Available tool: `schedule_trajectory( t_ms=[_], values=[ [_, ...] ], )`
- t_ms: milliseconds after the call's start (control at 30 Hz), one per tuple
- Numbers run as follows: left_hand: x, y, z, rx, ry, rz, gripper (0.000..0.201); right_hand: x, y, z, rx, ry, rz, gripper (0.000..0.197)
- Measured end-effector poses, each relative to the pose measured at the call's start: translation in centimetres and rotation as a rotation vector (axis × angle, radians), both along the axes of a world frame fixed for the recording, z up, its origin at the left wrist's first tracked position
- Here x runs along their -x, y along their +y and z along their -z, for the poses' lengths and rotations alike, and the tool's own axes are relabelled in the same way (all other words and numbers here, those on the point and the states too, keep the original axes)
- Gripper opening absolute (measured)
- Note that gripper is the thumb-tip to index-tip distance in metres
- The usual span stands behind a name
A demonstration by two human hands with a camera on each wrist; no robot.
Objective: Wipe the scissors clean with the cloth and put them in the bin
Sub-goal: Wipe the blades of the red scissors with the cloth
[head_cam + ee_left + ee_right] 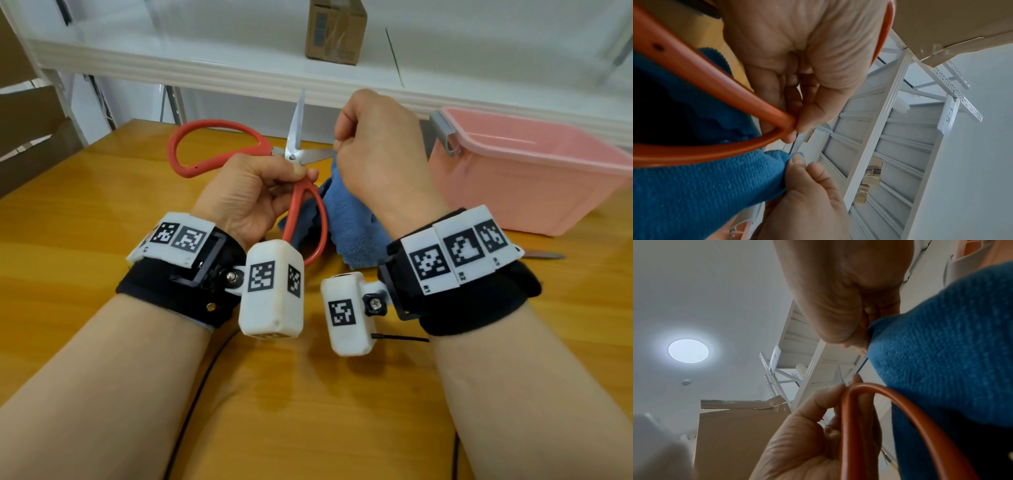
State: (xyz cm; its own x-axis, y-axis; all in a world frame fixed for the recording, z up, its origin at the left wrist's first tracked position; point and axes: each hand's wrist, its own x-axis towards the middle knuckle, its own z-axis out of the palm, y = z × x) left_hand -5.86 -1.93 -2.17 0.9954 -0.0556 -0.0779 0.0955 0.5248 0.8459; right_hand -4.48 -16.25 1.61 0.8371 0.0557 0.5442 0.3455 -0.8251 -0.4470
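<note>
Red-handled scissors [209, 150] are held spread wide above the wooden table, one blade up, the other pointing right. My left hand [260, 192] pinches them by the near handle just below the pivot; the left wrist view shows this hand [797, 81] on the orange-red handle [715, 91]. A blue cloth [352, 219] hangs from my right hand [376, 154], whose fingers pinch it around the right-pointing blade. In the right wrist view the cloth [941, 353] fills the right side beside the handle loop [890, 410]. The blade tip is hidden in the cloth.
A pink plastic bin [527, 171] with a grey latch stands open on the table [102, 212] at the right. A metal blade-like object [544, 255] lies behind my right wrist. White shelving with a cardboard box [335, 31] runs along the back. A black cable [202, 387] crosses the near table.
</note>
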Motion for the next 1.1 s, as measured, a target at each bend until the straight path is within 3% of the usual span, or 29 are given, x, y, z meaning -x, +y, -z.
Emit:
schedule_trajectory(
  t_ms=[167,300,567,767,1100],
  values=[
    [-0.1,0.2,-0.1,0.032,0.012,-0.015,0.009,-0.1,0.0,0.0,-0.021,0.009,-0.022,0.024],
    [-0.1,0.2,-0.3,0.074,0.019,-0.014,0.008,-1.0,-0.4,-0.1,-0.167,0.017,-0.066,0.012],
    [0.0,0.5,-0.6,0.182,0.048,0.003,0.003,-1.4,-0.5,0.1,-0.188,-0.080,-0.051,0.005],
    [-0.2,0.8,-0.4,0.246,0.088,-0.004,0.020,-1.1,-0.9,-0.7,-0.335,-0.157,-0.029,0.007],
    [-0.1,0.7,-0.3,0.310,0.119,-0.031,0.021,-0.4,-1.2,-1.0,-0.286,-0.103,0.027,0.007]
  ],
)
